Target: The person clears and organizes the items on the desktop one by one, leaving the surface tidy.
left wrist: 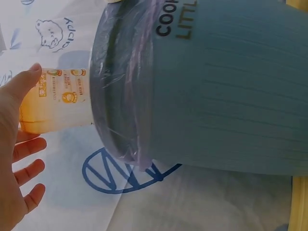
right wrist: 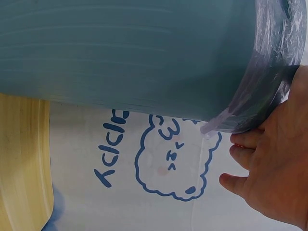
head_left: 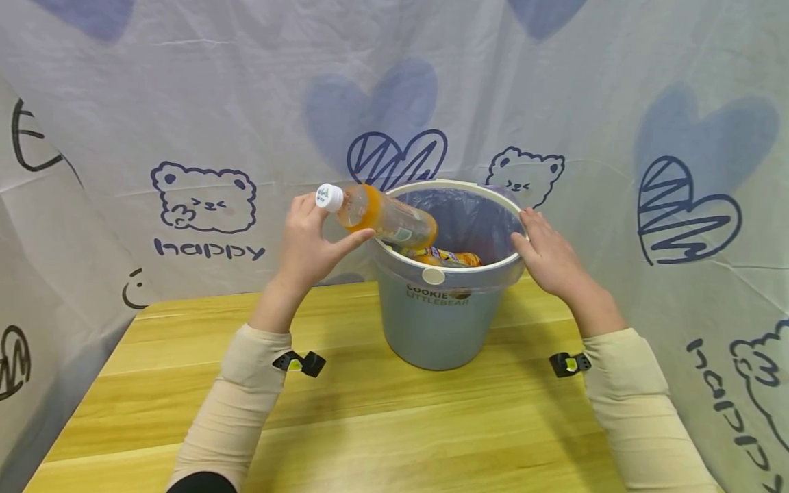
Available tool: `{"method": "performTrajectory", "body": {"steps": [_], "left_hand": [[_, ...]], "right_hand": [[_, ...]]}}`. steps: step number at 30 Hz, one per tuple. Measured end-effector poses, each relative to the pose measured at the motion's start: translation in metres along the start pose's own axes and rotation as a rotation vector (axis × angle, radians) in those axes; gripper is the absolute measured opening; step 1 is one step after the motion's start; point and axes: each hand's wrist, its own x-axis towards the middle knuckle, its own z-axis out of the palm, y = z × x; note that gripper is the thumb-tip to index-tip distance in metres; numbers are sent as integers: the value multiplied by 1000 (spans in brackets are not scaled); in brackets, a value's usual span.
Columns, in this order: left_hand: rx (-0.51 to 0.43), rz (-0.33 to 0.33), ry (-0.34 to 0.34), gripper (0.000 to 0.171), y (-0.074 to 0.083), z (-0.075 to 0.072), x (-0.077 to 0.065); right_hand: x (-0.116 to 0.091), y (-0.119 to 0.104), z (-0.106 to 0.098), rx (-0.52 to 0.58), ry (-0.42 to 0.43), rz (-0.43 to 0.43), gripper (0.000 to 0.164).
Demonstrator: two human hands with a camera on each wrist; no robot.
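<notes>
My left hand (head_left: 308, 236) holds a clear plastic bottle (head_left: 403, 222) with a white cap, pinched near its neck between thumb and forefinger. Some orange liquid shows inside, and the other fingers stand free of it in the left wrist view. The bottle tilts, base down, over the left rim of a blue-grey trash can (head_left: 440, 329) lined with a clear bag (head_left: 425, 202). Opposite, my right hand (head_left: 548, 257) rests at the can's rim, thumb over the edge. Its fingers (right wrist: 245, 156) extend fairly straight along the outside in the right wrist view.
Inside the can lies an item with a yellow-orange wrapper (head_left: 446, 257). The can stands on a wooden table (head_left: 370, 418) near its back edge. A white cloth (head_left: 277, 103) printed with bears and hearts hangs behind and at both sides.
</notes>
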Motion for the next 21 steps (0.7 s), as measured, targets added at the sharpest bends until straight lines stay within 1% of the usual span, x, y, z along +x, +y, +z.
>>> {"method": "performTrajectory", "body": {"steps": [4,6,11,21], "left_hand": [[-9,6,-42,69,1,5,-3],[-21,4,-51,64,2,7,-4],[-29,6,-57,67,4,11,-5],[-28,27,-65,67,6,18,-8]], "right_hand": [[0,0,0,3,2,-1,68],[0,0,0,3,2,-1,67],[-1,-2,0,4,-1,3,67],[-1,-2,0,7,14,-10,66]]}}
